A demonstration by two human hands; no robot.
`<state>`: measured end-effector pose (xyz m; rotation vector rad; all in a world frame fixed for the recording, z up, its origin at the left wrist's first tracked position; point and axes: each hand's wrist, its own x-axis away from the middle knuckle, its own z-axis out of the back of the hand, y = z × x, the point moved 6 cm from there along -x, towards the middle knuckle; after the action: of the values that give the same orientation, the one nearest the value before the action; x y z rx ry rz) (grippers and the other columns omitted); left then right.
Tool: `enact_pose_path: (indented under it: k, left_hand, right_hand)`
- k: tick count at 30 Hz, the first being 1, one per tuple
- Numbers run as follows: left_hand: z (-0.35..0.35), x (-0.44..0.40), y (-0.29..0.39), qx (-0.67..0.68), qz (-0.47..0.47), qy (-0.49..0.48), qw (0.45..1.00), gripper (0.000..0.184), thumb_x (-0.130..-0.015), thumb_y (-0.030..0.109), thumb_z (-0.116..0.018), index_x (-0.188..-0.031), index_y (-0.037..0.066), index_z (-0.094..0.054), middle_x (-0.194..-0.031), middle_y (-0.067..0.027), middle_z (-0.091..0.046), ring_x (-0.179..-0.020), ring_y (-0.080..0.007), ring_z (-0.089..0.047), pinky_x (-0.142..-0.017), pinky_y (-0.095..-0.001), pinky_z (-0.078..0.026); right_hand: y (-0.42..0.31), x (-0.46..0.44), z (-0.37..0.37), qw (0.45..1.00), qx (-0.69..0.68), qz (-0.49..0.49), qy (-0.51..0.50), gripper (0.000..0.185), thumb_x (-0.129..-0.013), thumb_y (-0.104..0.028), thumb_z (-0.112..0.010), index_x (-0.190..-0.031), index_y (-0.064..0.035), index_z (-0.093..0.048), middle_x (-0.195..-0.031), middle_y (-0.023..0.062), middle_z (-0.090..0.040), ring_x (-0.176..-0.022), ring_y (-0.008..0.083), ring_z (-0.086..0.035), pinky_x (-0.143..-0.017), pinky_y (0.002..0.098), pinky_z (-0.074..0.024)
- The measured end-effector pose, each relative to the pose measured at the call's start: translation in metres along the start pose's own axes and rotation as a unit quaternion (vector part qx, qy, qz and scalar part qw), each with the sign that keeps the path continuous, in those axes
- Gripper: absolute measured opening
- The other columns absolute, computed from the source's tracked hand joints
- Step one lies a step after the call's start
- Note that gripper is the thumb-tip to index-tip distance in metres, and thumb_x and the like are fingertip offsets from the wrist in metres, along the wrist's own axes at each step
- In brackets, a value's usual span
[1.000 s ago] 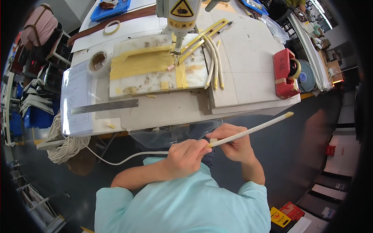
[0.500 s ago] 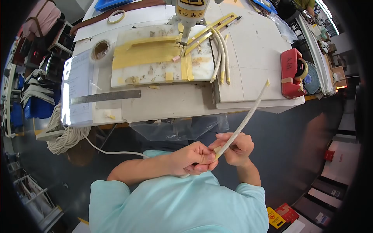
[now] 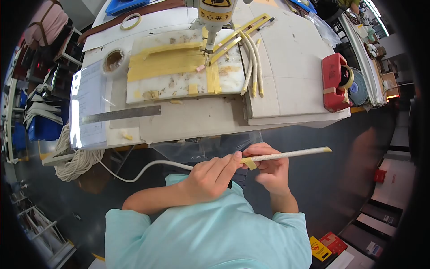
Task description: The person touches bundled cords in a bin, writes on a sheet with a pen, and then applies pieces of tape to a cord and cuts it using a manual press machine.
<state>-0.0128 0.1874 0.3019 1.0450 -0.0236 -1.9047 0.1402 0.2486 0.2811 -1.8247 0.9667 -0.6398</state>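
A pale cord (image 3: 286, 155) with a yellow-taped tip points right from between my hands, nearly level. My left hand (image 3: 215, 175) is closed on the cord, its thumb and fingers pressed at a yellow-taped section. Just right of it, my right hand (image 3: 272, 170) has its fingers curled round the cord from behind. A short flap of yellow tape (image 3: 249, 164) hangs from the cord between the hands. On the left, more cord (image 3: 150, 164) runs from behind my left hand to a coiled bundle (image 3: 78, 165).
Ahead is the table (image 3: 201, 123) with a steel ruler (image 3: 121, 114), a taped white slab (image 3: 168, 87), short cord pieces (image 3: 254, 67) and a machine head (image 3: 215, 15). A red tape dispenser (image 3: 332, 83) stands at the right. Another person (image 3: 47, 22) is at the upper left.
The cord's free end has swung up and then back down to the right. A tape flap now hangs clear between the hands, and my left hand has turned over, its back facing up.
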Motion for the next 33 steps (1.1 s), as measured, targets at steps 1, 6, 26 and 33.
enact_pose_path:
  k: [1, 6, 26, 33]
  left_hand:
    - [0.000, -0.001, 0.001, -0.022, -0.017, -0.002, 1.000, 0.044, -0.076, -0.001, -0.068, -0.119, -0.010, -0.062, -0.089, -0.0110, -0.069, -0.060, -0.0150, -0.061, -0.051, -0.0252, -0.050]
    - [-0.003, 0.000, -0.009, 0.123, 0.055, -0.040, 0.990, 0.029, -0.086, 0.002, -0.066, -0.114, -0.006, -0.065, -0.081, -0.0099, -0.065, -0.057, -0.0135, -0.058, -0.049, -0.0252, -0.048]
    - [0.027, 0.016, -0.067, 0.483, 0.517, -0.048, 0.705, 0.030, -0.096, 0.006, -0.064, -0.125, 0.000, -0.059, -0.090, -0.0057, -0.062, -0.057, -0.0064, -0.057, -0.047, -0.0205, -0.047]
    - [0.062, -0.011, -0.109, 0.310, 0.409, 0.032, 0.858, 0.019, -0.095, 0.008, -0.068, -0.111, -0.002, -0.067, -0.092, -0.0036, -0.056, -0.060, -0.0060, -0.055, -0.050, -0.0197, -0.047]
  right_hand:
    - [0.002, 0.000, 0.002, 0.999, 0.043, 0.005, 0.020, 0.046, -0.076, 0.008, -0.076, -0.120, 0.0058, -0.064, -0.121, 0.0178, -0.060, -0.104, 0.0216, -0.065, -0.088, 0.0319, -0.0561]
    - [-0.002, -0.009, 0.005, 0.981, 0.194, 0.029, -0.003, 0.024, -0.078, 0.005, -0.078, -0.101, 0.0012, -0.073, -0.099, 0.0118, -0.070, -0.087, 0.0164, -0.068, -0.073, 0.0283, -0.0557]
    - [-0.033, -0.087, 0.031, 0.994, 0.008, -0.028, 0.106, 0.024, -0.101, -0.019, -0.059, -0.108, 0.0036, -0.067, -0.087, 0.0061, -0.066, -0.071, 0.0102, -0.061, -0.064, 0.0245, -0.0517]
    - [-0.056, -0.186, 0.051, 0.969, 0.238, 0.010, 0.071, 0.026, -0.092, -0.017, -0.067, -0.111, -0.0001, -0.070, -0.091, 0.0059, -0.067, -0.077, 0.0118, -0.062, -0.073, 0.0271, -0.0533]
